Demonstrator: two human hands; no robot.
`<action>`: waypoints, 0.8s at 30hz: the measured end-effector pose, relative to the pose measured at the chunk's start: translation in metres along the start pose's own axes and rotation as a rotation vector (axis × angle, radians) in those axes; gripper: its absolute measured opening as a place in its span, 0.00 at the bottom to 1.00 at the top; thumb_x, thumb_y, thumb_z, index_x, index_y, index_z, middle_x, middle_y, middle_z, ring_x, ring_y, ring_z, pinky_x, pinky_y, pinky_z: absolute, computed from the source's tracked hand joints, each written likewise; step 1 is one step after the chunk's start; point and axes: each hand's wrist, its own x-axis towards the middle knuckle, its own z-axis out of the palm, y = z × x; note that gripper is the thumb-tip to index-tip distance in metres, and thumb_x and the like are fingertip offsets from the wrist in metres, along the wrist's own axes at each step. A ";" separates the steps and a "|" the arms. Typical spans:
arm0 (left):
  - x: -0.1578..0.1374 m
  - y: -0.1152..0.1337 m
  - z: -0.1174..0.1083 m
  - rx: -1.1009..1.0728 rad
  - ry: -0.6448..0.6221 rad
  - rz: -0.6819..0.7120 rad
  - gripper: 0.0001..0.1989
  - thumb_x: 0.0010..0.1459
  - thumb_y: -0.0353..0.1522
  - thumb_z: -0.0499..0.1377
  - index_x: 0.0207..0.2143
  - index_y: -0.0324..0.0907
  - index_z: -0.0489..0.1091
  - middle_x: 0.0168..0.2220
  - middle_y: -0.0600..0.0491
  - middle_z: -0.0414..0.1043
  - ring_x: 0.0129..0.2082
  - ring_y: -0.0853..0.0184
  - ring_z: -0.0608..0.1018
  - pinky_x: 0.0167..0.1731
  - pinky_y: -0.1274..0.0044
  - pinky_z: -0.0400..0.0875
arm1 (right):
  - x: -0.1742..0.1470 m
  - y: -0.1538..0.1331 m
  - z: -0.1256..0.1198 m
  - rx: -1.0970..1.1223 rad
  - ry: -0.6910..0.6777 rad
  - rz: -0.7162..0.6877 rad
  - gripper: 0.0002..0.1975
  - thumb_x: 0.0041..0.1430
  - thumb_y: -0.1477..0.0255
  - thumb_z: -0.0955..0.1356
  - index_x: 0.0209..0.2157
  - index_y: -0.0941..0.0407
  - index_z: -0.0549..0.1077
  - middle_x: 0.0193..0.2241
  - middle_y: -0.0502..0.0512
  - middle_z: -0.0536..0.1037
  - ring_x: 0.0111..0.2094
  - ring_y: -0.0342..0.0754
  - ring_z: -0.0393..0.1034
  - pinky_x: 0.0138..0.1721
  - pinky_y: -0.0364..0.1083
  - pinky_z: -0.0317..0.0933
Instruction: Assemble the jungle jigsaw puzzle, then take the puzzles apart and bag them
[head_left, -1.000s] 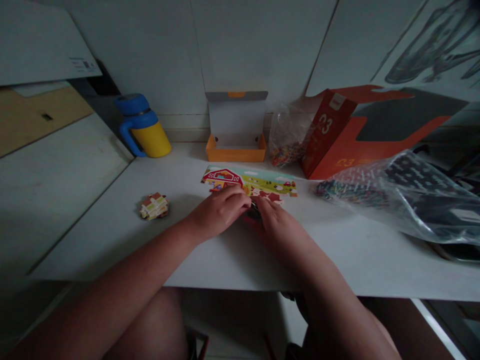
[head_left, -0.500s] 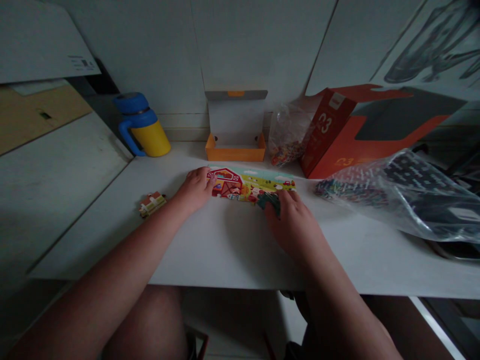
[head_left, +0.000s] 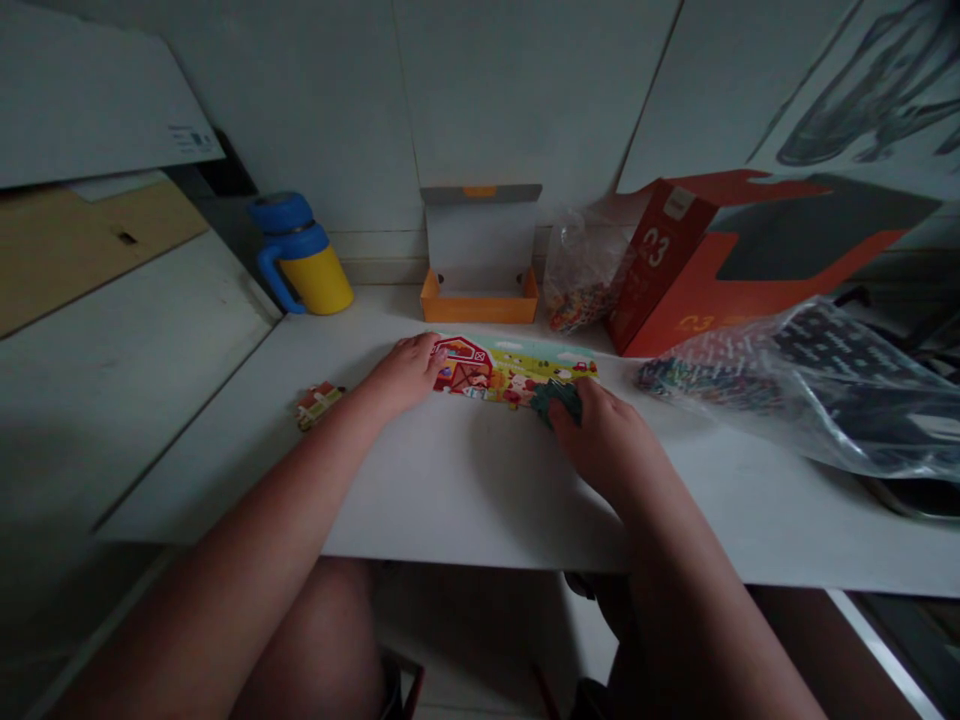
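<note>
A strip of joined jigsaw puzzle (head_left: 517,362), printed with a red barn and farm animals on a green field, lies on the white table. My left hand (head_left: 411,372) rests on its left end, thumb apart from the fingers. Over the strip's right lower edge, my right hand (head_left: 606,425) grips dark green puzzle pieces (head_left: 556,400) between thumb and fingers; how many is not clear. Beyond my left forearm sits a small pile of puzzle pieces (head_left: 318,403), partly covered by the arm.
An open orange box (head_left: 480,308) stands behind the strip. To its right are a clear bag of small colourful pieces (head_left: 577,300) and a large red box (head_left: 660,260). Another plastic bag (head_left: 810,390) spreads over the right side. A blue and yellow jug (head_left: 311,265) stands back left.
The whole view has shifted slightly, so things appear farther right. More of the dark green pieces now shows at my right thumb. My left hand stays on the strip's left end.
</note>
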 end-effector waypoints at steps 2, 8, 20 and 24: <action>-0.003 0.004 -0.004 0.002 0.005 -0.006 0.18 0.75 0.37 0.47 0.58 0.39 0.70 0.58 0.39 0.78 0.59 0.55 0.79 0.62 0.64 0.70 | 0.001 0.003 -0.003 0.002 -0.003 -0.002 0.19 0.70 0.64 0.63 0.53 0.62 0.74 0.47 0.76 0.83 0.47 0.66 0.79 0.44 0.55 0.66; -0.017 0.011 -0.012 -0.005 0.030 -0.055 0.16 0.75 0.35 0.48 0.53 0.40 0.72 0.52 0.41 0.80 0.53 0.56 0.81 0.57 0.65 0.74 | 0.003 0.009 -0.011 0.017 -0.046 -0.011 0.15 0.70 0.62 0.63 0.45 0.56 0.75 0.41 0.69 0.84 0.39 0.63 0.79 0.38 0.53 0.63; -0.076 0.015 -0.054 -0.055 -0.080 -0.376 0.17 0.70 0.44 0.53 0.53 0.46 0.73 0.49 0.46 0.79 0.49 0.56 0.81 0.52 0.67 0.73 | -0.003 0.023 -0.043 0.100 -0.269 -0.095 0.15 0.69 0.58 0.63 0.37 0.53 0.74 0.30 0.56 0.81 0.27 0.50 0.72 0.30 0.47 0.58; -0.086 0.022 -0.050 -0.051 -0.002 -0.232 0.13 0.68 0.41 0.56 0.45 0.44 0.75 0.50 0.45 0.76 0.51 0.55 0.79 0.57 0.66 0.72 | -0.006 0.025 -0.042 0.100 -0.206 -0.079 0.14 0.69 0.58 0.64 0.36 0.52 0.72 0.28 0.53 0.79 0.26 0.49 0.70 0.29 0.47 0.57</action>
